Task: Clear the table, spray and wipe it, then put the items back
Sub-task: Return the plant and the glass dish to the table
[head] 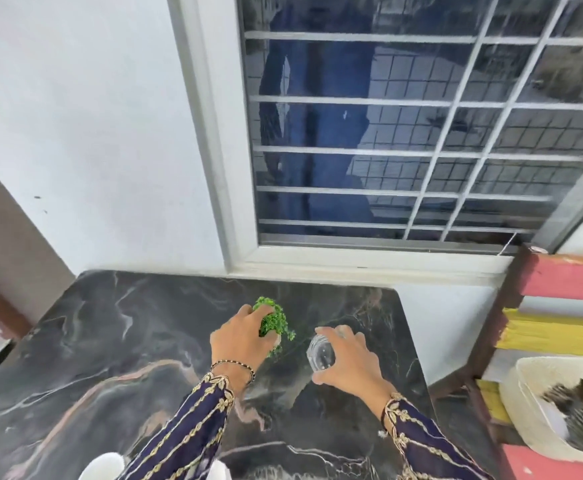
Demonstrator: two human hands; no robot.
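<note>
Two items are in hand over the table (110,358), a dark marble-patterned top with pale and pinkish veining that fills the lower part of my view. The left hand (239,336) has its fingers curled over and into the small green plant (272,317), gripping it from above near the middle of the far half of the top. The right hand (348,358) is wrapped round a clear glass (321,353) just to the right of the plant, towards the table's right edge. I judge this to be either the clearing step or the putting-back step. I cannot tell which from this view, nor whether either item is resting on the top or lifted just off it. If clearing, the next move calls for a straight lift of both, with the glass kept upright and the plant's pot, hidden under the hand, held firmly rather than by the foliage alone.

Surface: glossy, no cloth or spray bottle in view. Room: a large barred window (404,133) stands behind the table, set in a plain white wall (92,133). A red and yellow slatted rack (560,282) stands to the right, well apart from the hands. A white basket (525,403) on it holds something striped and blurred.
</note>
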